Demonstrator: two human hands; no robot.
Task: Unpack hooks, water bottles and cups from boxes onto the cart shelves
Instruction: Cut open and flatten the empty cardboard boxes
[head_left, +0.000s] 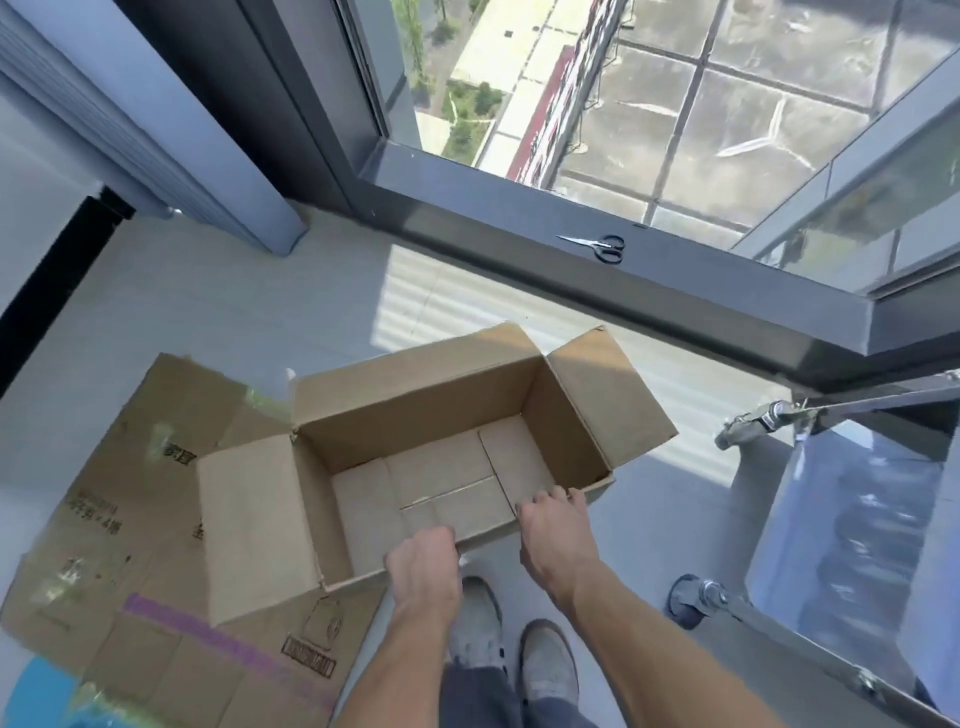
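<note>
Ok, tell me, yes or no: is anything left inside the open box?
No, the open box shows only its bare cardboard bottom.

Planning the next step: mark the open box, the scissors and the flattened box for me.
open box (457, 395): head view, on the inside of its far wall.
scissors (609, 248): head view, on the black handles, on the window sill.
flattened box (156, 519): head view, on its printed face, left of the open box.

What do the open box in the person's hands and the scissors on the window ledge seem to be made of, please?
The open box looks like plain brown corrugated cardboard, matte, with creased flaps and a seamed bottom. The scissors seem to have bright, probably steel, blades and black handles, likely plastic; they are too small to be sure.
</note>
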